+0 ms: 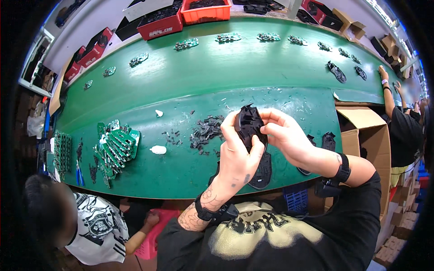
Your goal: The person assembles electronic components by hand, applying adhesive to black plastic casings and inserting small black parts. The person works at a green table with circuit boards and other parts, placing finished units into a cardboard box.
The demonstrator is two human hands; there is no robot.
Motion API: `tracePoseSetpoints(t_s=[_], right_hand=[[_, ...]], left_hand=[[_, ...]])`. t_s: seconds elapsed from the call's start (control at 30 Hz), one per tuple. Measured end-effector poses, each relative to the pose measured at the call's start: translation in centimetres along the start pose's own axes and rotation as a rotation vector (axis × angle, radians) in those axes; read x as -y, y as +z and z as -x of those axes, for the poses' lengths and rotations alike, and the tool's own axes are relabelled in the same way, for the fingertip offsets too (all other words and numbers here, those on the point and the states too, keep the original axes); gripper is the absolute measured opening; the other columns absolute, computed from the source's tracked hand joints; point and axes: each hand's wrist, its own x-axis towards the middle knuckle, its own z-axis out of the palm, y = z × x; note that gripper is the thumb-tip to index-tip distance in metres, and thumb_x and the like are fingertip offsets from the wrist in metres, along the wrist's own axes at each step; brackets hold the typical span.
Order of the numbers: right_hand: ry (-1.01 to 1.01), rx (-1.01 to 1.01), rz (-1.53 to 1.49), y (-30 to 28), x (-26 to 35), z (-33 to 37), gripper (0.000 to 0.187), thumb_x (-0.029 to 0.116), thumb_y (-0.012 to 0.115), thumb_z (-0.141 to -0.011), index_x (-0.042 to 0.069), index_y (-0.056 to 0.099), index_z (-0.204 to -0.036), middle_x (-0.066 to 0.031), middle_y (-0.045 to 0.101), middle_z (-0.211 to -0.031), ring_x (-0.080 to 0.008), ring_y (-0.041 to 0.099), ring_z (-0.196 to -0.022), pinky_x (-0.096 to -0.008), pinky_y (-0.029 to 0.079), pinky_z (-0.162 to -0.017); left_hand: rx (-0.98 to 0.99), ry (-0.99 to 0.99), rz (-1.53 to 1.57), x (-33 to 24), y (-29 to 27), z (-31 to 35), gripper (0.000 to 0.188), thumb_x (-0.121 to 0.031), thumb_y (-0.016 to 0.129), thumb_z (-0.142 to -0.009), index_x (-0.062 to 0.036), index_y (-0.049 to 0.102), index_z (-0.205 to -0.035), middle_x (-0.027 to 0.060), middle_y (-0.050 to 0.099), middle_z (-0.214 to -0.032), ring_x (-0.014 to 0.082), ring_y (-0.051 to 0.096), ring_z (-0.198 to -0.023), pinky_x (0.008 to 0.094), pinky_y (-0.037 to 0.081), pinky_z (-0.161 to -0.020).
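A black plastic mouse shell [247,121] is held up in front of me over the green table, its ribbed inner side showing. My left hand [236,147] grips it from the left, fingers behind and thumb along the lower front. From the right, my right hand [285,135] pinches at the shell's edge with thumb and forefinger; whether a small part sits between those fingertips cannot be made out. Beneath my hands lies another black shell [261,174] on the table. A heap of small black plastic pieces [207,132] is spread just left of my hands.
Green circuit boards [118,147] are piled at left, near blue-handled pliers [80,175]. Beyond, a green conveyor belt [190,67] carries spaced boards and black shells. An open carton [368,144] stands right. One person [97,226] sits at left; another [404,131] works at far right.
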Motion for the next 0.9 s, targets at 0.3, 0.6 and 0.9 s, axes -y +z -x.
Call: tracePoseSetpoints(t_s=[0.3, 0.6, 0.9], right_hand=[[0.001, -0.005, 0.240, -4.2, 0.7, -4.4, 0.035, 0.013, 0.062, -0.084, 0.005, 0.061, -0.118, -0.0009, 0.065, -0.102, -0.0089, 0.059, -0.093, -0.0270, 0.048, -0.078], [-0.439, -0.594, 1.153, -35.1, 8.0, -18.9, 0.032, 0.018, 0.064, -0.080, 0.004, 0.069, -0.108, -0.0106, 0.071, -0.095, -0.0159, 0.066, -0.085, -0.0278, 0.050, -0.078], [-0.428, -0.536, 1.373, -36.8, 7.0, -19.9, 0.032, 0.023, 0.069, -0.080, 0.005, 0.069, -0.106, -0.0150, 0.068, -0.103, -0.0245, 0.063, -0.099, -0.0361, 0.048, -0.087]], left_hand=[[0.094, -0.193, 0.026, 0.0, -1.9, -0.1, 0.067, -0.010, 0.062, -0.088, 0.0042, 0.022, -0.140, 0.0127, 0.063, -0.092, 0.0165, 0.063, -0.078, 0.0278, 0.052, -0.065], [-0.036, -0.190, -0.318, 2.7, -10.2, 5.7, 0.024, -0.005, 0.057, -0.089, -0.0023, 0.063, -0.113, 0.0035, 0.064, -0.081, 0.0094, 0.059, -0.070, 0.0220, 0.047, -0.060], [0.037, -0.065, -0.589, 2.9, -10.1, 7.3, 0.032, -0.017, 0.072, -0.079, -0.0066, 0.064, -0.107, 0.0066, 0.063, -0.091, 0.0213, 0.062, -0.080, 0.0325, 0.051, -0.068]])
